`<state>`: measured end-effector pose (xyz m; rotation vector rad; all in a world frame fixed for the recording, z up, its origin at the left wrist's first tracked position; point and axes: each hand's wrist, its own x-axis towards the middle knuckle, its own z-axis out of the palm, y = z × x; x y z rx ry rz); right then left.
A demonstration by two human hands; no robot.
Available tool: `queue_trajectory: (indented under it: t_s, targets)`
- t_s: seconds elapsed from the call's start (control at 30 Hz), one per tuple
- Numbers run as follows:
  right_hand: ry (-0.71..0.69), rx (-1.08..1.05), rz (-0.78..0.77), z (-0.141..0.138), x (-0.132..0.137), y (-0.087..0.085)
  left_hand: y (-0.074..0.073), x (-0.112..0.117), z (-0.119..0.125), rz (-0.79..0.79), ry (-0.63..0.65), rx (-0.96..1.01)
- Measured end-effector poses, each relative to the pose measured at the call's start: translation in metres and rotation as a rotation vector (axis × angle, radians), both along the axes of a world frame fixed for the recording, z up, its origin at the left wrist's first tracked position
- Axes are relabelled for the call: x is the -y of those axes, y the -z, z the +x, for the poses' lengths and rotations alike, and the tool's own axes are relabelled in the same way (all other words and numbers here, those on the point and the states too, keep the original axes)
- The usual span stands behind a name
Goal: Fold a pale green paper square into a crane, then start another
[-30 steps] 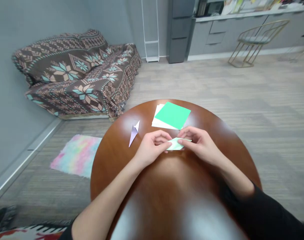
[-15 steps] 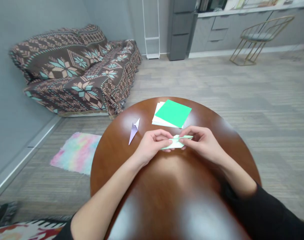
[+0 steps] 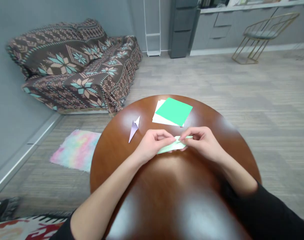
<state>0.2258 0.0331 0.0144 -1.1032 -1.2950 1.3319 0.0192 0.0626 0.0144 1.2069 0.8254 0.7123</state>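
Note:
Between my two hands is a folded piece of light green paper (image 3: 172, 146), held just above the table. My left hand (image 3: 153, 143) pinches its left part, thumb on top and fingers partly beneath it. On the right, my right hand (image 3: 200, 140) pinches a raised flap with thumb and index finger. The fingers hide part of the folds. Beyond the hands lies a stack of square paper, with a bright green sheet (image 3: 175, 111) over white ones (image 3: 164, 121). A folded purple and white paper shape (image 3: 134, 129) rests left of the stack.
The round brown wooden table (image 3: 167, 190) has a glossy top. Past it stand a sofa (image 3: 74, 70) under a patterned cover and a gold wire chair (image 3: 263, 35). A pastel fluffy rug (image 3: 77, 150) lies on the floor to the left.
The folded paper has tilted, its left end now lower and nearer me. My left thumb has slid up towards the middle fold. The view has shifted slightly.

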Motion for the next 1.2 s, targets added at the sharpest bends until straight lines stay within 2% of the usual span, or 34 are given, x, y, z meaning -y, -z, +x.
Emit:
queue_trajectory:
  t_s: [0.27,0.37,0.5,0.63,0.77,0.9,1.03,1.2]
  targets:
    - [-0.023,0.100,0.001,0.0028,0.0026,0.0025,0.0027,-0.0013,-0.0005,-0.039,-0.002,-0.098]
    - [-0.027,0.150,0.052,0.0034,0.0024,0.0016,0.0032,-0.0024,-0.0023,-0.078,0.021,-0.110]
    - [0.033,0.190,0.151,0.0032,0.0010,0.0010,0.0076,-0.0026,-0.0026,-0.206,0.058,-0.024]
    - [0.065,0.114,0.138,0.0029,-0.0011,0.0024,0.0097,-0.0004,-0.0006,-0.357,0.102,0.044]
    - [0.075,0.059,0.121,0.0032,-0.0023,0.0040,0.0046,0.0025,0.0024,-0.453,0.121,0.048]
    - [0.099,0.124,0.136,0.0030,-0.0014,0.0037,0.0017,0.0044,0.0046,-0.474,0.115,0.037]
    - [0.105,0.192,0.175,0.0007,0.0004,0.0026,0.0053,0.0055,0.0049,-0.455,0.140,0.090]
    - [0.107,0.126,0.138,-0.0036,-0.0006,0.0024,0.0087,0.0060,0.0055,-0.425,0.096,0.101]
